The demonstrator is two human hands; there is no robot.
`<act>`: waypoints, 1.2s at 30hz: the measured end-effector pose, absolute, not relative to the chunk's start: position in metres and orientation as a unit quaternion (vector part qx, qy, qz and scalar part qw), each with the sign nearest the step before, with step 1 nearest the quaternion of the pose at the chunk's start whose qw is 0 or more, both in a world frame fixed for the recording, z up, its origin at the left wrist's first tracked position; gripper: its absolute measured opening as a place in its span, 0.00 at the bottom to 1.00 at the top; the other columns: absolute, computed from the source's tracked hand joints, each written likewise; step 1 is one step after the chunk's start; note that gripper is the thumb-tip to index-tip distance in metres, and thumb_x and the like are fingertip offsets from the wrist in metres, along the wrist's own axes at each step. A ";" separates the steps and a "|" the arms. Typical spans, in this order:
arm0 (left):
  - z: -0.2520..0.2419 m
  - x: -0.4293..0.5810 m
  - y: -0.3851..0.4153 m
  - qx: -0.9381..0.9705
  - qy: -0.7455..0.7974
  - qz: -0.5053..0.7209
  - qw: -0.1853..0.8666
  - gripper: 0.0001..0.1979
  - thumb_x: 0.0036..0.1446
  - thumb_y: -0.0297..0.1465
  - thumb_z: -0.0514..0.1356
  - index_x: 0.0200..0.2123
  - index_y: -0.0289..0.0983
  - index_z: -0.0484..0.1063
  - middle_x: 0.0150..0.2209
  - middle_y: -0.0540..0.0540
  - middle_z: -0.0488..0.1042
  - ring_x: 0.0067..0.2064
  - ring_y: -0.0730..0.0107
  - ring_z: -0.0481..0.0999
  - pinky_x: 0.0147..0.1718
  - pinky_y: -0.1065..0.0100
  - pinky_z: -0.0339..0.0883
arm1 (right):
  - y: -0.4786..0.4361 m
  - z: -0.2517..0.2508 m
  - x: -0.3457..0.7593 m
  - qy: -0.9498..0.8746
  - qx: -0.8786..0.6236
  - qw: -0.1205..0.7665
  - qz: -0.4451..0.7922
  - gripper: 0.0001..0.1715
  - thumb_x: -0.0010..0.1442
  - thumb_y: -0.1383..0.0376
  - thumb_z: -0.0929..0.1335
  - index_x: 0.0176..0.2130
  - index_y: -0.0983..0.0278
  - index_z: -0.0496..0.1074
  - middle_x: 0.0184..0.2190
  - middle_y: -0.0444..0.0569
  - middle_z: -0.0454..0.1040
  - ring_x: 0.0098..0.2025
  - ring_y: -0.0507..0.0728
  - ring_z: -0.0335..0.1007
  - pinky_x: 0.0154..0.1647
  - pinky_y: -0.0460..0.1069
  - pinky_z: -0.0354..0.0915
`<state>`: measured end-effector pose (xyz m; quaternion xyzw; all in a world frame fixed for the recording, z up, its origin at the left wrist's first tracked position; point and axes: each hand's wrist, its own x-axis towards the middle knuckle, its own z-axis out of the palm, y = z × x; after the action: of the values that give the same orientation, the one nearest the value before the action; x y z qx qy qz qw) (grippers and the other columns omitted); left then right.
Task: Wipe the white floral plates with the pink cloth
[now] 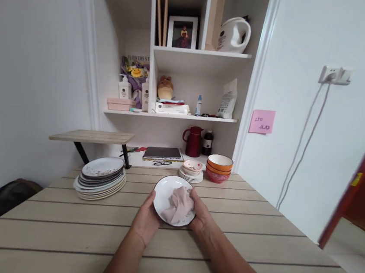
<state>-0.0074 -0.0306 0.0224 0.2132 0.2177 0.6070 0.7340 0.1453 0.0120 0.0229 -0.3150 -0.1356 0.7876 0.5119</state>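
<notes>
At the far left of the frame, a dark round object (9, 196) is seen low beside the wooden table (62, 228); what it is cannot be told. On the left part of the table a stack of plates (100, 179) is set, and just behind it a small wooden riser (93, 136) on dark legs is placed against the wall.

Just left of the frame's centre, the left hand (145, 220) is closed on the left rim of a white plate (165, 191), with the thumb laid over the edge. The plate is held tilted towards the camera, low over the middle of the table. A pink cloth (179, 204) is bunched on the plate's lower right face. It is pressed there by the right hand (201, 214), whose fingers are curled into the cloth at the plate's right edge.

Behind the plate, a stack of small saucers (191, 175) topped by a small dish is seen, and just right of it three orange bowls (219, 167) are nested. Further back, a red jug (194, 141) and a dark bottle (207, 142) are stood in the shelf unit's lowest bay, and a white kettle (235, 34) is kept on the top shelf.

On the right wall a pink sticky note (262, 121) is stuck, and in the upper right a wall socket (335, 75) with hanging cords is mounted.
</notes>
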 end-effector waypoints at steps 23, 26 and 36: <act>0.006 -0.009 -0.028 0.191 0.206 0.585 0.761 0.29 0.61 0.41 0.57 0.60 0.28 0.65 0.52 0.33 0.76 0.54 0.51 0.75 0.56 0.55 0.64 | -0.005 0.050 0.181 -0.821 -0.341 0.342 0.305 0.28 0.50 0.57 0.74 0.52 0.54 0.74 0.49 0.50 0.70 0.44 0.59 0.69 0.46 0.53 0.65; 0.006 -0.008 -0.029 0.198 0.189 0.580 0.767 0.29 0.62 0.42 0.56 0.60 0.28 0.65 0.52 0.33 0.76 0.55 0.50 0.74 0.57 0.53 0.63 | -0.007 0.044 0.173 -0.856 -0.379 0.273 0.224 0.33 0.48 0.61 0.74 0.55 0.50 0.72 0.51 0.50 0.67 0.49 0.60 0.68 0.51 0.54 0.63; 0.011 -0.003 -0.032 0.246 0.192 0.549 0.775 0.28 0.61 0.44 0.56 0.56 0.29 0.69 0.50 0.33 0.77 0.54 0.50 0.74 0.54 0.55 0.65 | -0.012 0.036 0.155 -0.901 -0.322 0.244 0.160 0.33 0.49 0.69 0.72 0.55 0.52 0.71 0.49 0.50 0.68 0.48 0.59 0.66 0.50 0.52 0.62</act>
<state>-0.0030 -0.0321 0.0110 0.2459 0.1919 0.5495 0.7751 0.1547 -0.0122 0.0359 -0.3218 -0.9008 0.1598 0.2439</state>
